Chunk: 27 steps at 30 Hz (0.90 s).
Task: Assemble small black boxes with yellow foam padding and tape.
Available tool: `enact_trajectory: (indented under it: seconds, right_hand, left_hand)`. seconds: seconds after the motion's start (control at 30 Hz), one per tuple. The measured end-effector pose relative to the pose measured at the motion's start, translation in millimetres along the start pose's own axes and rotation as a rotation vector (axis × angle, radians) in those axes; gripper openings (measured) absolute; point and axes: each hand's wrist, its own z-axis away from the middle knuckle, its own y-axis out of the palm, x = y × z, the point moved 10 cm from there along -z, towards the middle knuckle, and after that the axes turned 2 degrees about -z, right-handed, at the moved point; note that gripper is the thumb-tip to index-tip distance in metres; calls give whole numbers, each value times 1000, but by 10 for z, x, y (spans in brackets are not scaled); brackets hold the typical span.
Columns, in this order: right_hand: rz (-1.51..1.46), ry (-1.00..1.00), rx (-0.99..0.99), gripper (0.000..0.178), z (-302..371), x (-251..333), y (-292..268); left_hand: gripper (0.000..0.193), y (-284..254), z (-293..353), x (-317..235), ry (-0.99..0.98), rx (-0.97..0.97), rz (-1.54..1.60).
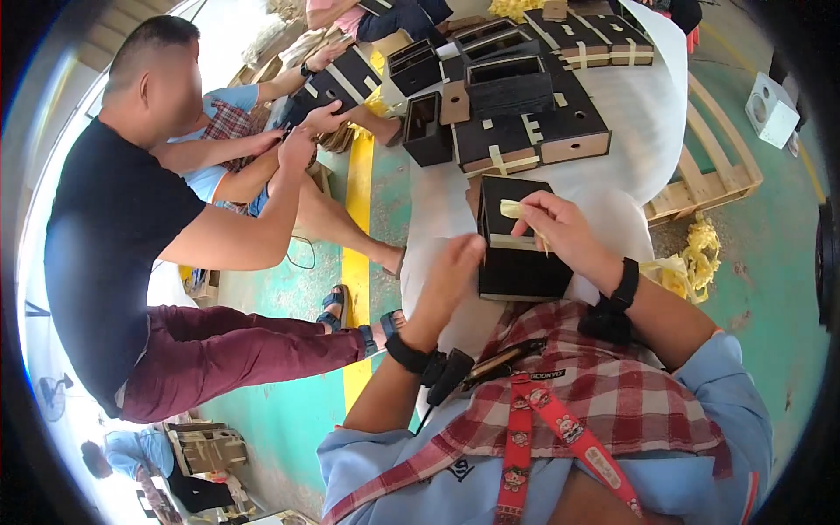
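Your right hand (560, 229) is pinching a pale tape strip (512, 209) on the black box (516, 262); your left hand (451, 271) is pressing its side, hiding that edge.

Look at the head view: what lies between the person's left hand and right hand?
The black box lies between them: left hand against its left side, right hand over its top, pinching pale tape.

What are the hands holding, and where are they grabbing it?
The right hand pinches a pale strip of tape by one end, over the black box. The left hand steadies the box at its left edge.
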Motion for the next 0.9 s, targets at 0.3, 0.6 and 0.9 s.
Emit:
enact_trajectory:
  seconds: [0.3, 0.6, 0.9]
  right_hand:
    - [220, -79, 109, 15, 78, 195, 362]
    - [369, -339, 34, 10, 84, 266, 518]
    - [397, -233, 13, 10, -216, 67, 448]
  left_hand:
    - [45, 427, 170, 324, -37, 185, -182]
    - [40, 509, 151, 465, 3, 313, -44]
    - [38, 463, -140, 561, -18, 350, 17]
